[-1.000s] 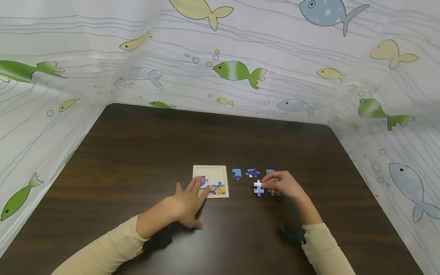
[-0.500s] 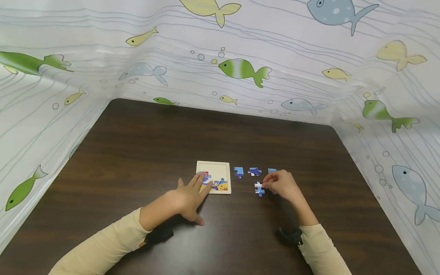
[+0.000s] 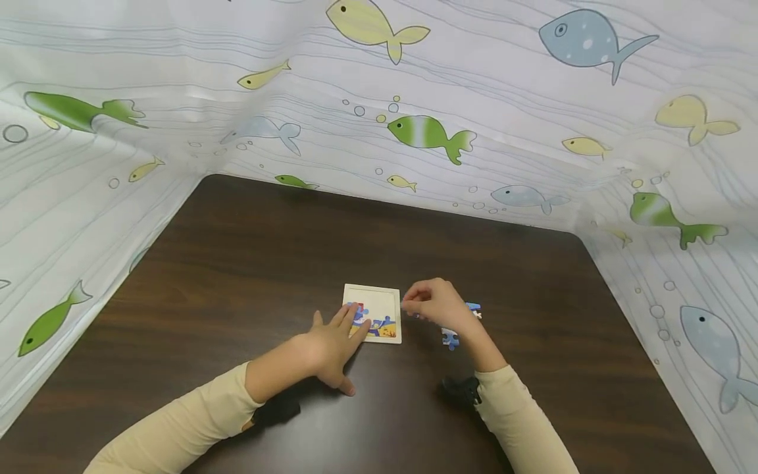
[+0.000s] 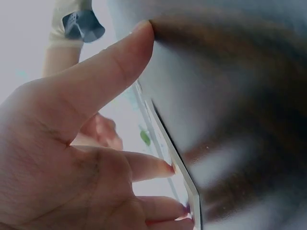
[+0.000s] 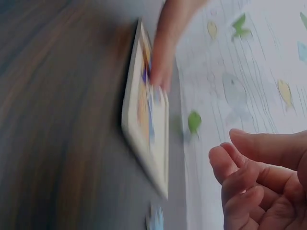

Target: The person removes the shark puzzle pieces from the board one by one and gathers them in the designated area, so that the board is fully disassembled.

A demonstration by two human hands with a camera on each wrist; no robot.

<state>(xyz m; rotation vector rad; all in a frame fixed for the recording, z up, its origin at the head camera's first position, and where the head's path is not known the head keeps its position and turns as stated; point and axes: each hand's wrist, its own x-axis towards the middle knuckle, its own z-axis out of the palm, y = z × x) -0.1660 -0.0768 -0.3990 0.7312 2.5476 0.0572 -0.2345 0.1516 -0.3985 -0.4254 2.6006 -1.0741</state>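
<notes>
My left hand (image 3: 324, 352) lies spread, its fingertips resting on the left part of a small pale puzzle tray (image 3: 398, 329). Joined jigsaw pieces (image 3: 386, 327) fill the tray's lower part; the fingers cover some of them. Just right of the tray hovers my right hand (image 3: 441, 304), thumb and index finger close together. In the right wrist view a slight gap separates those tips and no piece shows between them. A loose blue piece (image 5: 155, 218) lies near the tray, below the fingers. Other jigsaw pieces, one blue and white (image 3: 451, 339) and one blue (image 3: 474, 307), lie around the right forearm.
The dark wooden table (image 3: 284, 250) is enclosed by a white curtain (image 3: 503, 85) printed with fish. A black device (image 3: 462, 390) is strapped at the right wrist, and another (image 3: 278, 408) at the left.
My right hand has left the blue and white piece, which stays on the table, and has moved left toward the tray's right edge. My left hand stays on the tray.
</notes>
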